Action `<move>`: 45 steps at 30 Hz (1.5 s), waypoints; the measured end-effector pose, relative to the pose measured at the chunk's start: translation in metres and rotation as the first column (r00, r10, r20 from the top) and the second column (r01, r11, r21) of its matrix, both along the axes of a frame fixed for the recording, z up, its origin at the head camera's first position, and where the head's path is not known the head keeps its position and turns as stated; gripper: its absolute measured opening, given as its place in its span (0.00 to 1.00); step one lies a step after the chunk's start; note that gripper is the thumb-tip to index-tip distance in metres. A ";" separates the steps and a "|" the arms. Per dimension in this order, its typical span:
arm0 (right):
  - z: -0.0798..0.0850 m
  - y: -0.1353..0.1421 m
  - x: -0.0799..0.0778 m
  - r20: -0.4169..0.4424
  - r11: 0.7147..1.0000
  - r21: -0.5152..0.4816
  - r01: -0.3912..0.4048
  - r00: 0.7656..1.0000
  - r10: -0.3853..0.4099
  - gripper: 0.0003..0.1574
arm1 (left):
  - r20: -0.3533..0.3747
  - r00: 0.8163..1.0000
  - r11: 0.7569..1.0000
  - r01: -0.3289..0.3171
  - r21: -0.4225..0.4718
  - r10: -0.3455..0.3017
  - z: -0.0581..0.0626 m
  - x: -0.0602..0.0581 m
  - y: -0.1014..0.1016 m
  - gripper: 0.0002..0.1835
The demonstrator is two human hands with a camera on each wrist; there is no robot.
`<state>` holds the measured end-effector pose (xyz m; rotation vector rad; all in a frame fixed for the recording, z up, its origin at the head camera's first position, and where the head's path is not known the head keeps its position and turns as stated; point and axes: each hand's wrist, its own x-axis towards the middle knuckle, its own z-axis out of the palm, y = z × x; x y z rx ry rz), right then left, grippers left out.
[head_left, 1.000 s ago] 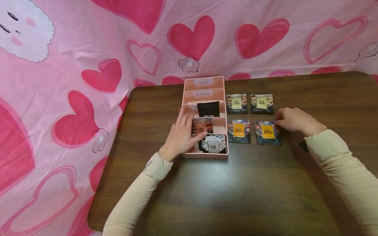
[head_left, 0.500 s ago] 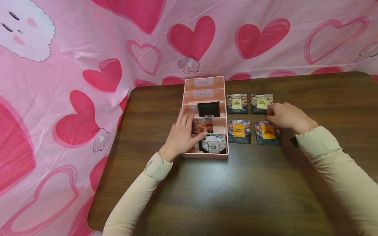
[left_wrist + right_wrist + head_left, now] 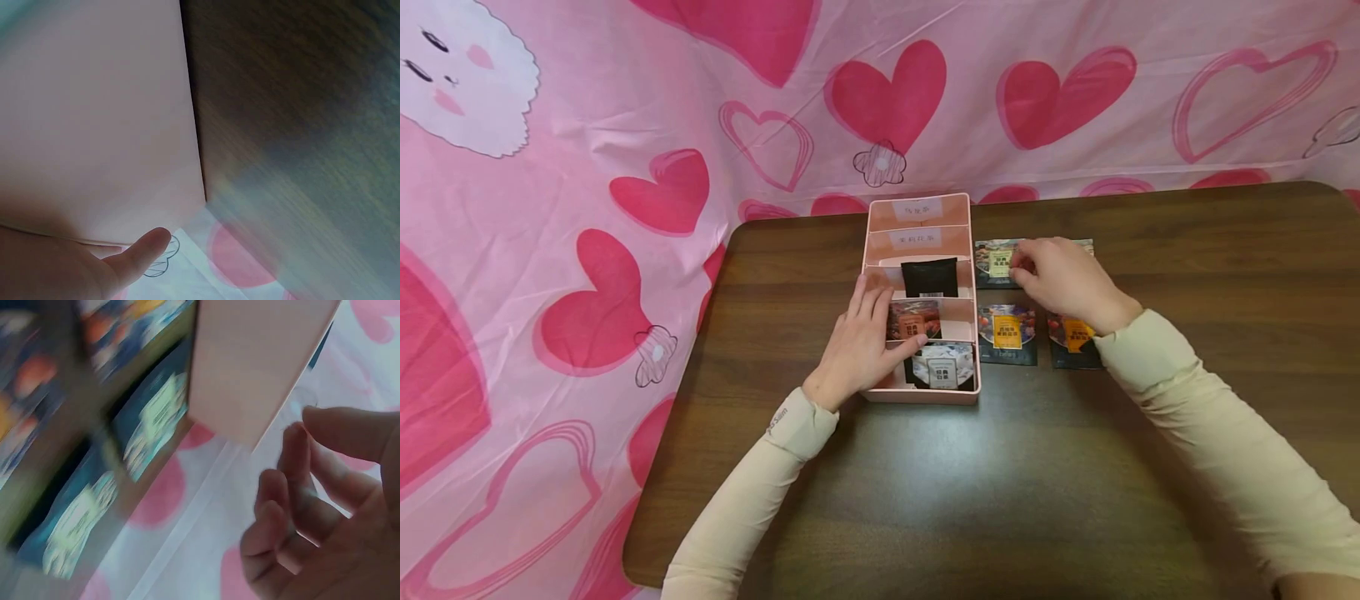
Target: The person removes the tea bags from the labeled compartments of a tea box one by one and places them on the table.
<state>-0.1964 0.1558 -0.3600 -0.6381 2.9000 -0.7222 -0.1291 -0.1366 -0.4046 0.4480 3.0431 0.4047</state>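
In the head view, my left hand [image 3: 855,346] rests over the left rim of a pink divided box [image 3: 921,397], fingers fairly straight, thumb across the front compartments. In the box are a black sachet [image 3: 929,277], a red-labelled tea sachet [image 3: 913,320] and a white-labelled tea sachet [image 3: 942,367]. My right hand [image 3: 1071,279] hovers over the back row outside the box, fingers loosely bent, nothing between them in the right wrist view. It partly covers the green-labelled tea sachet [image 3: 996,262] and hides most of another. Two orange-labelled sachets [image 3: 1007,333] lie in front.
The wooden table [image 3: 1000,500] carries the box and sachets. White paper labels [image 3: 915,239] sit in the two rear compartments, where no sachets show. A pink heart-patterned cloth [image 3: 1045,167] hangs along the back and left sides.
My right hand has moved left and toward the back, from beside the right orange-labelled sachet to above the green-labelled ones. The left hand, box and sachets have stayed put.
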 end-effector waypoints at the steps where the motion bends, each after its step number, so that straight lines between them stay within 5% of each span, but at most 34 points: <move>1: 0.000 -0.006 -0.001 -0.021 1.000 -0.020 -0.005 1.000 0.005 0.11 | 0.001 1.000 1.000 0.000 0.000 0.000 0.000 0.000 0.000 0.51; 16: -0.010 -0.063 -0.005 -0.106 0.992 -0.127 -0.007 0.994 -0.006 0.16 | -0.012 1.000 1.000 0.008 -0.006 -0.008 -0.001 -0.001 -0.001 0.52; 25: -0.018 -0.073 -0.012 -0.121 0.993 -0.116 0.005 0.992 -0.019 0.17 | 0.005 1.000 1.000 0.009 0.000 -0.009 -0.001 -0.002 -0.002 0.52; 35: -0.020 -0.078 -0.013 -0.132 0.995 -0.102 0.022 0.991 -0.035 0.08 | 0.010 1.000 1.000 0.012 0.002 -0.012 0.000 -0.002 -0.001 0.51; 45: -0.018 -0.079 -0.010 -0.147 0.999 -0.044 -0.029 0.989 0.022 0.07 | -0.004 1.000 1.000 0.013 -0.005 -0.013 -0.001 -0.002 -0.001 0.51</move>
